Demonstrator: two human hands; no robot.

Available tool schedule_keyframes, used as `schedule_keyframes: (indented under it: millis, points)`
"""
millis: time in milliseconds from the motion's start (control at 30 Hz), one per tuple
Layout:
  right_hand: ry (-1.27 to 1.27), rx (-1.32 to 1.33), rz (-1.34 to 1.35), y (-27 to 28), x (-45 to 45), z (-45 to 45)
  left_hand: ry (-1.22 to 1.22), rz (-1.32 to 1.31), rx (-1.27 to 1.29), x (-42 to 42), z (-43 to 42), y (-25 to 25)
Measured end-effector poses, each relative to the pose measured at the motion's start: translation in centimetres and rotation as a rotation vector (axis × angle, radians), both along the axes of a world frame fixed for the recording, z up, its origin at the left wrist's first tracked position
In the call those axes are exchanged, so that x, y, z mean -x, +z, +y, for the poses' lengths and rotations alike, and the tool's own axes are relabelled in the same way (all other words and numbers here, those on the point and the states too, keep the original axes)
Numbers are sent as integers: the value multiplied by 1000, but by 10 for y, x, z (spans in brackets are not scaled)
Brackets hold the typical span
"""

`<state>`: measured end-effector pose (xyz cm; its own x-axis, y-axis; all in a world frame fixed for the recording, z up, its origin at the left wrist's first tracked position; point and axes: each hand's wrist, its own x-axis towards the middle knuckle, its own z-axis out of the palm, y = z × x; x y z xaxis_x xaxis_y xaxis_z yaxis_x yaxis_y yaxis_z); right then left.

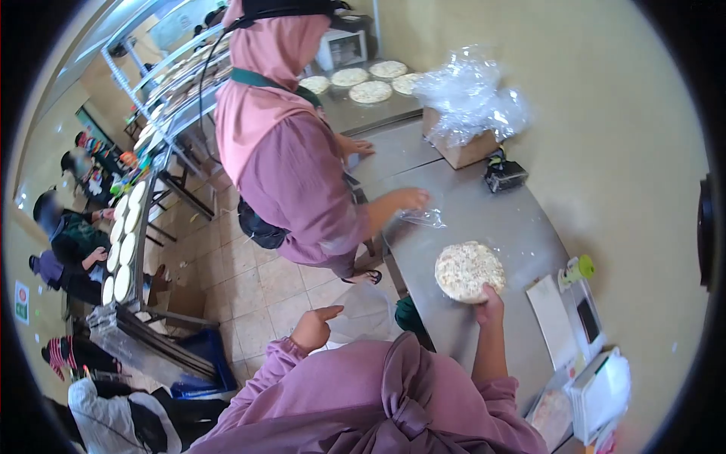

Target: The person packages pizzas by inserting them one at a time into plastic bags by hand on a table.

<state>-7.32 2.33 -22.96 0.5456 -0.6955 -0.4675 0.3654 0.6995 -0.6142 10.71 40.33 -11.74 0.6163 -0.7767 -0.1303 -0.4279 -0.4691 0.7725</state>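
Observation:
My right hand [491, 306] grips the near edge of a round pizza [468, 271] with a pale, speckled topping, thumb on top. The pizza is over the metal table; I cannot tell whether it rests on it. My left hand [314, 329] is off the table's left side, index finger stretched out and the other fingers curled. Its fingers are at the edge of a translucent plastic bag [363, 316] and seem to hold it. Across the table, a co-worker's hand [412, 200] is at a small clear plastic wrapper [425, 217].
A co-worker [291, 181] stands close by on the left. On the metal table [423, 303] are a cardboard box [457, 144] with plastic bags, a black device [505, 175], a white board [550, 309], a green-capped container [578, 270] and a phone [587, 321]. Several pizzas [370, 91] lie farther back.

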Motion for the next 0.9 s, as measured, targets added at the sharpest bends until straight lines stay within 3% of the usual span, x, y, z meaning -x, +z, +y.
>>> schedule_keyframes:
  millis: [67, 200, 267, 333, 433, 500, 600, 733, 800, 833, 900]
  points:
    - [14, 145, 186, -2, 39, 4, 80, 202, 26, -8, -2, 9]
    - [-81, 74, 38, 38, 102, 35, 161, 462, 55, -25, -12, 31]
    - [-327, -145, -237, 62, 120, 54, 74, 471, 50, -37, -16, 34]
    - [-426, -113, -234, 31, 131, 57, 64, 519, 126, -43, -25, 44]
    - [-440, 29, -187, 3, 135, 60, 1, 525, 102, -51, -42, 59]
    - [-379, -37, -454, 24, 114, 67, -23, 516, 98, -54, -54, 70]
    - [-423, 18, -505, 48, 91, 68, -61, 500, 119, -61, -69, 83]
    - [-466, 13, -535, 14, 95, 52, -111, 447, 130, -63, -91, 117]
    - [-132, -66, -1110, -1, 101, 45, -159, 442, 118, -61, -106, 136]
    - [-163, -60, -1116, -2, 101, 44, -171, 436, 125, -60, -114, 143]
    - [-523, -67, -604, 3, 90, 47, -223, 429, 151, -56, -132, 155]
